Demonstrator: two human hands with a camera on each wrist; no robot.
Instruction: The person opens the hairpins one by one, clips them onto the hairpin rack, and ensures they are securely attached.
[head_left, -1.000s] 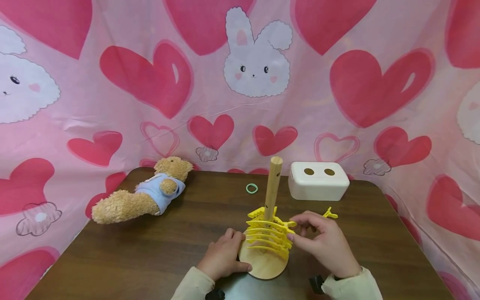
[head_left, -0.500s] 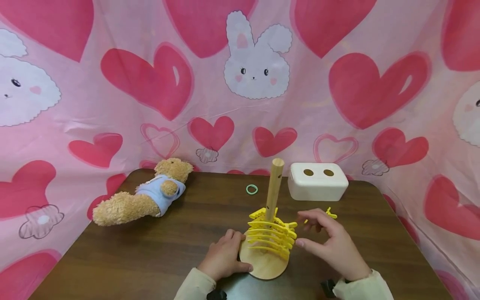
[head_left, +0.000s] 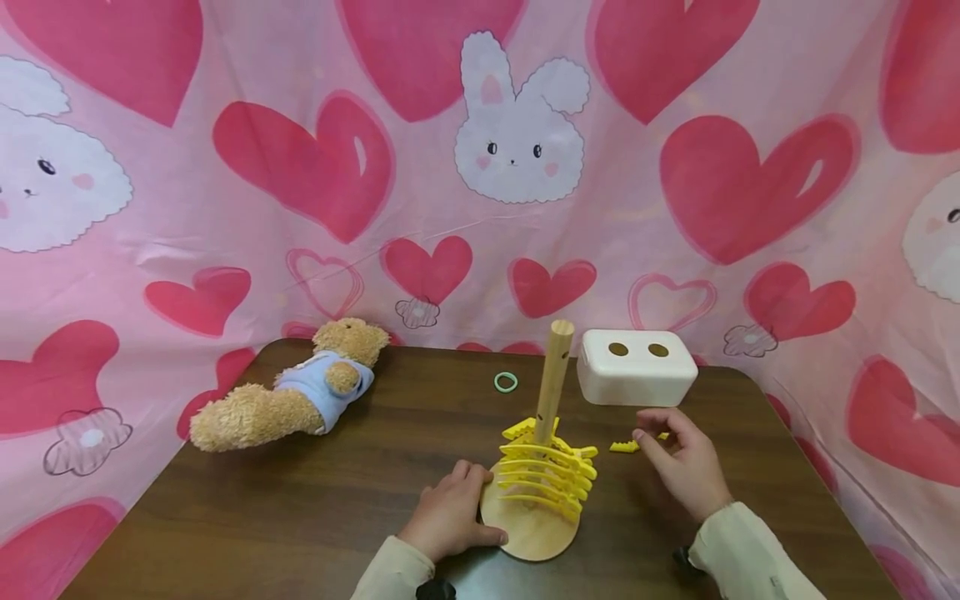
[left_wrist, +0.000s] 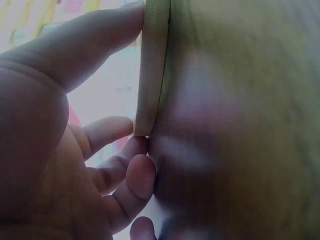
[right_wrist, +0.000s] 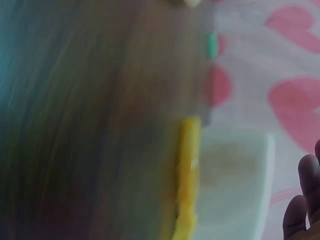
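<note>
A wooden stand with a round base (head_left: 528,537) and an upright post (head_left: 555,379) is in the middle of the head view. Several thin, curved yellow pieces (head_left: 546,473) are stacked around the post. My left hand (head_left: 450,515) holds the base at its left rim; the left wrist view shows the thumb (left_wrist: 95,42) and fingertips against its edge. Right of the stand, my right hand (head_left: 688,471) hovers by a loose yellow piece (head_left: 624,447), partly hiding the yellow there. In the right wrist view its fingers (right_wrist: 296,215) appear apart from the yellow piece.
A white box (head_left: 637,379) with two round holes stands at the back right. Near the back lies a green ring (head_left: 506,382). A teddy bear (head_left: 318,387) in blue lies at the left of the dark wooden table (head_left: 262,533). Heart-patterned cloth hangs behind.
My right hand has left the yellow pieces on the stand and moved right, toward the loose yellow. The left hand stays at the base rim.
</note>
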